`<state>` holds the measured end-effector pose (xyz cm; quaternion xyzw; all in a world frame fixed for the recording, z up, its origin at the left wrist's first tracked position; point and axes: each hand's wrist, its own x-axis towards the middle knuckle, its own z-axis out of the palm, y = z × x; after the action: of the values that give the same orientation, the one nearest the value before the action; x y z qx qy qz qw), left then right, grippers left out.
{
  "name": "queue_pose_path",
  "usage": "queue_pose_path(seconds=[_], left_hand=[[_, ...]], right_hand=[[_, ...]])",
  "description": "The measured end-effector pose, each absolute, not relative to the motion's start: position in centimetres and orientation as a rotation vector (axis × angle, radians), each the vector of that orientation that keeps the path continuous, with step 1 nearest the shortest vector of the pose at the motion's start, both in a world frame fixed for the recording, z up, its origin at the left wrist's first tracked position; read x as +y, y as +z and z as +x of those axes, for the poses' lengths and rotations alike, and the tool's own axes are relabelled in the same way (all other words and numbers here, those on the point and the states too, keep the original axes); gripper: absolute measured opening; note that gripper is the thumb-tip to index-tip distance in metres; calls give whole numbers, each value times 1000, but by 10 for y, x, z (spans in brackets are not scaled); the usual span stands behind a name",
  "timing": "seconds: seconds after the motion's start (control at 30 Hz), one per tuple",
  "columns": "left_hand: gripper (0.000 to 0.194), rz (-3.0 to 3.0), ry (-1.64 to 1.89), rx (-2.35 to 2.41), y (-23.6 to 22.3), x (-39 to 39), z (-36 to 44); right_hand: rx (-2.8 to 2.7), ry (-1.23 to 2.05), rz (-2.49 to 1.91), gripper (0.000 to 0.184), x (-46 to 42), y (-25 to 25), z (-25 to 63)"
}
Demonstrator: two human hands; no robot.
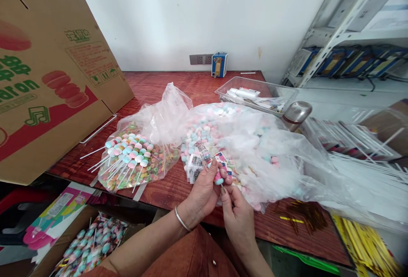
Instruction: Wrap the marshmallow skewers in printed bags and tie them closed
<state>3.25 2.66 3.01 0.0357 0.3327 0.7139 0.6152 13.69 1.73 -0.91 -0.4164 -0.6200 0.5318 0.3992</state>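
Note:
My left hand [204, 192] is closed around a pink and blue candy piece [218, 179] and a printed label strip [202, 149]. My right hand [234, 209] pinches the thin white stick under that candy from below. Both hands hover at the front edge of the red wooden table [153, 85]. Just behind them lies a big clear plastic bag of loose pastel candies [242, 141]. To the left, finished candy skewers [130, 153] rest on another clear bag holding colourful ring candies [153, 162].
A large printed cardboard box [47, 77] leans at the left. A clear plastic tray [255, 94] and a metal flask [296, 113] stand at the back right. White sticks in plastic [357, 141] lie right. A carton of wrapped skewers [89, 243] sits below left; yellow twist ties [366, 243] below right.

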Motion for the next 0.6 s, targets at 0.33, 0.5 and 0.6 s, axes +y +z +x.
queue_pose_path(seconds=[0.33, 0.5, 0.6], left_hand=[[31, 21, 1760, 804, 35, 40, 3], [39, 42, 1723, 810, 34, 34, 26], [41, 71, 1646, 809, 34, 32, 28]], right_hand=[[-2023, 514, -1091, 29, 14, -29, 144], [-1614, 1369, -1054, 33, 12, -20, 134], [-1155, 1938, -996, 41, 11, -19, 131]])
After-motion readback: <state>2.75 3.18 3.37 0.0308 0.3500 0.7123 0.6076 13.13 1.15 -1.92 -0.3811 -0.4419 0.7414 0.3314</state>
